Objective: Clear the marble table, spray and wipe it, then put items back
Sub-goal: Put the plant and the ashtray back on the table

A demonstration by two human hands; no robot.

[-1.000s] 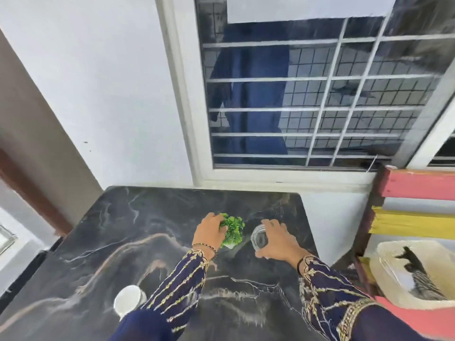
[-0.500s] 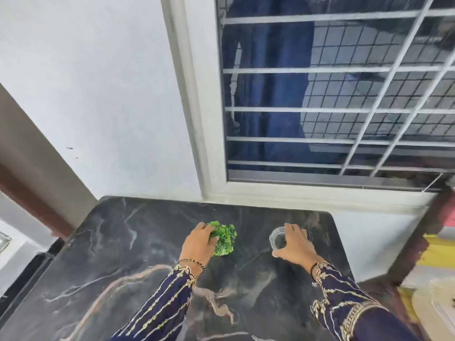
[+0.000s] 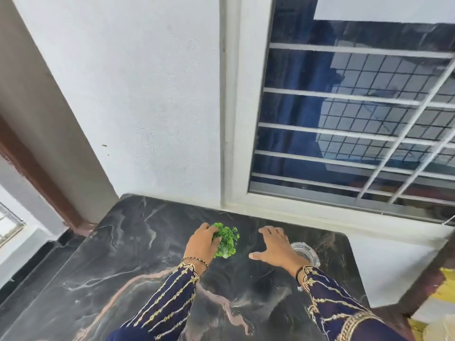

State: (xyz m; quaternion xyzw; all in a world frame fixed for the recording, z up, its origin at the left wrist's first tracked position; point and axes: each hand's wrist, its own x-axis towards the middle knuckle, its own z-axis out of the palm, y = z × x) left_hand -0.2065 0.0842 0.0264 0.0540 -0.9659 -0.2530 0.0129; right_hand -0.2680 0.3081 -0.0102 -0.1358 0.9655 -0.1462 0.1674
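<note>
The black marble table (image 3: 128,264) with pale and pink veins fills the lower part of the view. My left hand (image 3: 200,244) grips a small green plant (image 3: 226,239) that stands near the table's far edge. My right hand (image 3: 277,248) hovers to the right of the plant with fingers spread and nothing in it. A clear glass (image 3: 306,252) stands on the table just right of that hand, partly hidden by my wrist.
A white wall (image 3: 147,107) and a barred window (image 3: 357,119) rise directly behind the table. A brown door frame (image 3: 37,178) runs down on the left. A dark, yellow-painted shelf (image 3: 440,279) stands to the right of the table.
My right hand has let go of the glass and opened, shifting left of it. My left hand still holds the plant. The view has tilted up, and the white cup is out of sight.
</note>
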